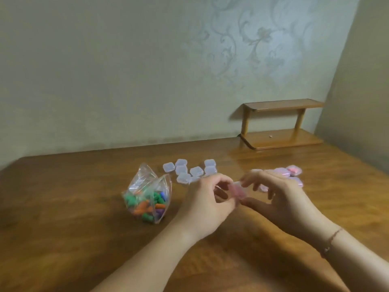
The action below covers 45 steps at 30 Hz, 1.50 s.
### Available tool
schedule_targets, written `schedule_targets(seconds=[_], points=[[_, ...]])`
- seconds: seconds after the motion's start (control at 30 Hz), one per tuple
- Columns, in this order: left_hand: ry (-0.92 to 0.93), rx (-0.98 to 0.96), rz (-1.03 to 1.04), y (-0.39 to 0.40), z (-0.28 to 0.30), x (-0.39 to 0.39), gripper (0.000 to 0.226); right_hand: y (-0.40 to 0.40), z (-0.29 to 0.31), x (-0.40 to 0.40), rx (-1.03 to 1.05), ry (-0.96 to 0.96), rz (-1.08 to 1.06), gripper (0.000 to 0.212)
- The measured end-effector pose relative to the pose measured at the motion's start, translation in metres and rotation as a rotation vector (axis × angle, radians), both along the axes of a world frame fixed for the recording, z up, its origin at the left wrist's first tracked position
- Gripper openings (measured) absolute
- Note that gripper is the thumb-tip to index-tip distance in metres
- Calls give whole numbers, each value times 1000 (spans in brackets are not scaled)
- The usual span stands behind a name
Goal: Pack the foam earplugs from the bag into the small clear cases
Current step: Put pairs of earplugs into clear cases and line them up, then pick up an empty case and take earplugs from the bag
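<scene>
Both hands [240, 193] round pink-filled case [239, 191], above table [84, 239].

both forearms reach forward, left hand [207, 199] and right hand [275, 197] meeting fingertip to fingertip, fingers curled.

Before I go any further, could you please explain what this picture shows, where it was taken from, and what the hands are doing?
There is no machine here. The one picture comes from a camera worn on a person's head, looking forward and down at their two bare hands over a wooden table. The left hand and right hand together hold a small clear case with something pink inside; blur hides whether its lid is open. To the left stands an open plastic bag of coloured foam earplugs. Behind it lie empty clear cases; on the right, cases with pink contents. A small wooden shelf stands in the corner.
</scene>
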<state>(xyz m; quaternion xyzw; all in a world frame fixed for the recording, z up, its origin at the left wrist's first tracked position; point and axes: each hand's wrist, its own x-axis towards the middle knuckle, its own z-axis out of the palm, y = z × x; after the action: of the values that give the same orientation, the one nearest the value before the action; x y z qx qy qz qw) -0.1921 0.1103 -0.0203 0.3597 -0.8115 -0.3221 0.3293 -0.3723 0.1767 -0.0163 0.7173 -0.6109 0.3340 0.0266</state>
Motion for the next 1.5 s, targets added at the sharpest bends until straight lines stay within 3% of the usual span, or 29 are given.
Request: schedule_targets(seconds=[0.1, 0.2, 0.37, 0.47, 0.67, 0.87, 1.0, 1.1, 1.2, 1.3, 1.4, 1.5], points=[[-37, -63, -24, 9, -9, -61, 20, 21, -7, -51, 36, 13, -148, 27], [-117, -178, -32, 10, -19, -112, 42, 32, -7, -103, 100, 5, -313, 33], [-485, -268, -24, -16, -24, -165, 66, 24, -21, -171, 194, -166, -450, 21], [-637, -274, -62, -30, -23, -188, 73, 7, -29, -185, 248, -175, -478, 18], [-749, -309, -133, -45, -29, -215, 82, -11, -35, -188, 339, -179, -506, 20], [-752, -349, -179, -51, -29, -216, 80, -4, -39, -186, 298, -226, -461, 26], [-605, -407, -204, -32, -16, -182, 66, 9, -36, -177, 167, -262, -415, 29], [-458, -476, -180, -18, -11, -125, 40, 14, -20, -147, 24, -67, -377, 27], [-392, -526, -152, -9, -11, -57, 19, 6, 1, -84, 102, 100, -197, 25], [-411, -622, -92, -4, -16, 10, 21, -19, 5, -19, 233, 253, -134, 20], [-360, -614, 20, -1, -24, 71, 31, -55, -6, 27, 371, 248, -246, 46], [-302, -598, 81, -4, -31, 112, 35, -81, -19, 50, 382, 239, -308, 57]])
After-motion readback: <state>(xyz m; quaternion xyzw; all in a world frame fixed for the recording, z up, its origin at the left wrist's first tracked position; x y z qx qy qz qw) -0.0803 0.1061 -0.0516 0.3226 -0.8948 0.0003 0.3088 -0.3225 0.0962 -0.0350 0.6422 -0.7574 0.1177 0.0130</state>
